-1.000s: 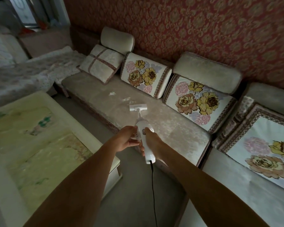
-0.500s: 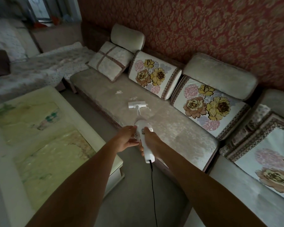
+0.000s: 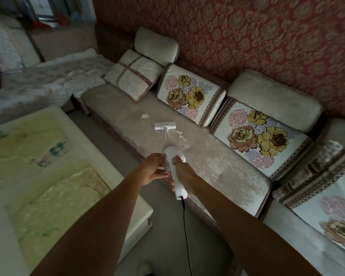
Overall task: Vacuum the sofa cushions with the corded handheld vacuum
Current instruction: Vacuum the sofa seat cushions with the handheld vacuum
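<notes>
Since the earlier frame the floor head (image 3: 165, 126) has slid further along the seat cushion (image 3: 207, 156) toward the far end of the sofa; the view has swung a little the same way.

Vacuum (image 3: 174, 166): white, handheld, body angled down so the thin tube puts the flat head square on the seat fabric. It lies between two white scraps, one (image 3: 144, 116) just ahead of it, another (image 3: 181, 134) just beside the tube. Head looks aimed at the litter, probably the current pass.

Right hand (image 3: 184, 175) wrapped round the rear handle, thumb up on top near what may be a switch. Left hand (image 3: 153, 169) cupped against the left side of the body, fingers curled on it, likely to steady and steer. Both hands closed on the vacuum.

Black cord (image 3: 184, 220) drops from the handle's tail to the floor, hanging clear of the arms.

Floral back cushions (image 3: 189, 94) stand propped against the backrest, which leaves the seat open for the head. A pale low surface (image 3: 112, 172) sits to the left, near the sofa front.

No brand, label or writing legible anywhere on the vacuum or cushions; light is dim.
</notes>
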Tool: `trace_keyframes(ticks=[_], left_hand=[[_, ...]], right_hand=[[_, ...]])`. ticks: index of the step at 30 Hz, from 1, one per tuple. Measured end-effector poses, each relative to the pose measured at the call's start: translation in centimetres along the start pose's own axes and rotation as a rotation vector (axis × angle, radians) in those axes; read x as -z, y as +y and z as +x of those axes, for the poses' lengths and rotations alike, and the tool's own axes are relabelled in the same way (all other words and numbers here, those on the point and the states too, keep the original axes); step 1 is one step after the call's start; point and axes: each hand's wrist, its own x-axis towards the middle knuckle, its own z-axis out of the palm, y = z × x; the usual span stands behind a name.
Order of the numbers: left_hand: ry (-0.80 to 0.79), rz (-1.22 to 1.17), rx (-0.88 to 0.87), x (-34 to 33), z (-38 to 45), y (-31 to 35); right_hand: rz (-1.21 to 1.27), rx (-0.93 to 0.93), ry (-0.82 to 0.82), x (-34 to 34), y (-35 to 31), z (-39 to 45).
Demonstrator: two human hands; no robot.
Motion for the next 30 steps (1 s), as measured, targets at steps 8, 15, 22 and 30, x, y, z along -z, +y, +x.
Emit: trace_keyframes(ticks=[8,15,22,30], left_hand=[[-0.029,0.041,0.0,3.8,4.2,3.4],[-0.028,0.038,0.015,4.4,6.4,5.1],[-0.062,-0.051,-0.057,5.0,8.3,7.0],[0.053,-0.077,-0.107,8.0,11.7,10.4]], right_hand=[[0.039,-0.038,0.015,-2.5,-3.9,4.3],[0.076,-0.017,0.014,-2.8,-5.6,6.5],[0.09,0.029,0.035,-2.9,-7.8,8.8],[-0.003,0.051,0.002,-3.9,-11.6,13.7]])
